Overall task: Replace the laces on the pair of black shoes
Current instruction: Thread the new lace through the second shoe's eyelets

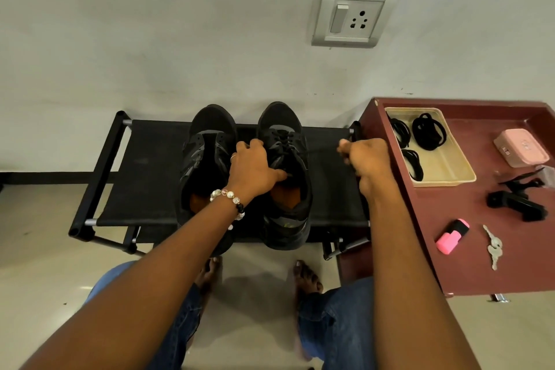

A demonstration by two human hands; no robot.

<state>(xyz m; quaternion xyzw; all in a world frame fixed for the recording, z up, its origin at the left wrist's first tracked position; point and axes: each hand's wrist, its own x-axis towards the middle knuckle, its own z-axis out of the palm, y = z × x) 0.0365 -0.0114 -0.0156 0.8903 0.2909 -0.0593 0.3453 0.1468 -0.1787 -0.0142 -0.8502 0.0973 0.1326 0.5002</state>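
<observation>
Person seen from above, seated. Both forearms are bare, with no sleeves in view. The left hand (251, 166) wears a thin silver ring (233, 158) on one finger. The left wrist carries a beaded bracelet (230, 201): white pearl-like beads, one clear pinkish bead, a small gold bead and several black beads, strung in a single row. The right hand (367, 158) and right wrist are bare. The legs are clad in blue denim jeans (339, 321), darker at the shins and paler at the left knee. The feet (306, 276) are bare.
</observation>
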